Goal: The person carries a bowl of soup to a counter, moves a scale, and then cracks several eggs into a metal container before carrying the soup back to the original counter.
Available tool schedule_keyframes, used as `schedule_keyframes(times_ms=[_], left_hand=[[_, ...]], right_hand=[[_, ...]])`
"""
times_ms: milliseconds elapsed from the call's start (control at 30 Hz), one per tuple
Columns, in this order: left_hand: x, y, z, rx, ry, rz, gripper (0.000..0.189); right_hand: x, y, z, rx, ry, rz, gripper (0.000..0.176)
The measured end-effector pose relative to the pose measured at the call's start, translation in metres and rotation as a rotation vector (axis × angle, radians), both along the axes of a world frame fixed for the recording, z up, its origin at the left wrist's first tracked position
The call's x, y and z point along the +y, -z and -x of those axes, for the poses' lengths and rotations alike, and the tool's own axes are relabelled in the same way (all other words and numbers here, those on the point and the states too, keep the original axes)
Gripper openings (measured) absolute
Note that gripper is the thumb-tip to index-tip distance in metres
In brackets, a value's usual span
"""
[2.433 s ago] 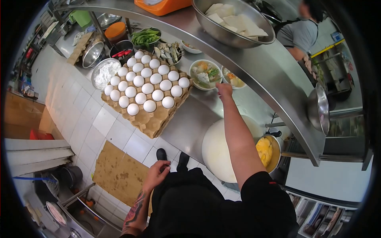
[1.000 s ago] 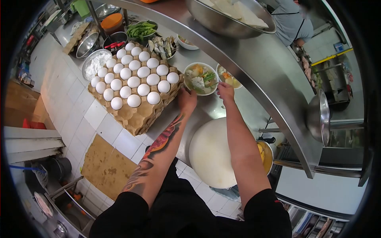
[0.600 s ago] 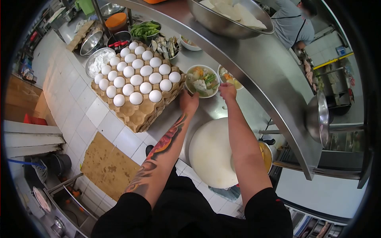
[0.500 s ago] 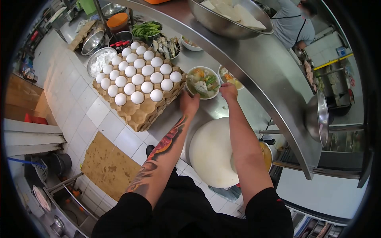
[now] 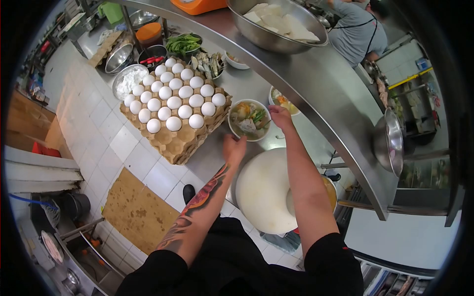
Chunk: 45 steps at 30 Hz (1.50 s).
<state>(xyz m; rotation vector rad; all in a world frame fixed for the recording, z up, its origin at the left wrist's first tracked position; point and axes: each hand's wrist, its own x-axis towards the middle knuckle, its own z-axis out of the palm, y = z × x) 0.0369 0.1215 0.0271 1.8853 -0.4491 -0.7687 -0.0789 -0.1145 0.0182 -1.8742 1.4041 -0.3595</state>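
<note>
Both my hands are on a white bowl (image 5: 230, 123) of soup (image 5: 251, 118), with greens, orange pieces and pale chunks in the broth. My left hand (image 5: 234, 148) grips its near left rim, fingers closed. At its right rim, my right hand (image 5: 280, 117) pinches the edge. Just beyond my right hand stands a second white bowl (image 5: 271, 95) with similar food, partly hidden by the steel shelf. Left of the soup, stacked cardboard egg trays (image 5: 173, 144) carry many white eggs (image 5: 174, 102).
A steel shelf (image 5: 316, 93) curves over the counter, holding a metal bowl (image 5: 247, 27) of white slabs. Greens (image 5: 182, 43), small fish (image 5: 207, 64) and white powder (image 5: 130, 81) sit behind the eggs. A large cream round object (image 5: 261, 192) is below my hands. Another person (image 5: 358, 34) is across.
The soup bowl has come toward me along the counter, with both hands on it. My left hand is lower on its near side. The view has shifted slightly.
</note>
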Motion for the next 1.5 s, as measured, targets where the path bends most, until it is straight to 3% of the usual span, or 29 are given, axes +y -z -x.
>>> schedule_keyframes(times_ms=[67, 233, 433, 600, 833, 1100, 1167, 1300, 1367, 1433, 1500], left_hand=[[0.008, 0.003, 0.001, -0.018, -0.019, -0.027, 0.048], [0.031, 0.008, 0.001, 0.038, 0.034, -0.032, 0.058], [0.059, 0.027, 0.002, 0.021, -0.006, -0.029, 0.075], [0.078, 0.04, 0.002, 0.06, -0.005, 0.04, 0.074], [0.116, 0.049, -0.002, 0.08, -0.04, 0.097, 0.073], [0.154, 0.046, -0.011, 0.143, -0.014, 0.064, 0.075], [0.165, 0.057, -0.012, 0.096, -0.026, 0.175, 0.075], [0.194, 0.042, -0.022, 0.115, 0.04, 0.093, 0.075], [0.21, 0.044, -0.023, 0.142, -0.086, 0.182, 0.075], [0.22, 0.036, -0.029, 0.287, -0.081, 0.184, 0.076], [0.227, 0.032, -0.033, 0.645, -0.189, 0.299, 0.078]], right_hand=[[-0.005, 0.008, 0.004, -0.108, 0.011, 0.008, 0.036], [0.02, -0.016, -0.007, 0.063, -0.151, 0.11, 0.029], [0.05, -0.038, -0.015, 0.091, -0.149, 0.119, 0.018], [0.058, -0.028, -0.019, 0.149, -0.222, 0.159, 0.016], [0.069, -0.027, -0.028, -0.026, -0.348, -0.096, 0.013], [0.096, -0.047, -0.045, 0.066, -0.384, -0.246, 0.017], [0.104, -0.051, -0.048, 0.087, -0.379, -0.285, 0.017], [0.117, -0.05, -0.049, 0.027, -0.377, -0.373, 0.016], [0.123, -0.05, -0.052, 0.006, -0.38, -0.409, 0.015], [0.129, -0.047, -0.054, 0.021, -0.412, -0.436, 0.015], [0.138, -0.044, -0.057, -0.01, -0.421, -0.465, 0.014]])
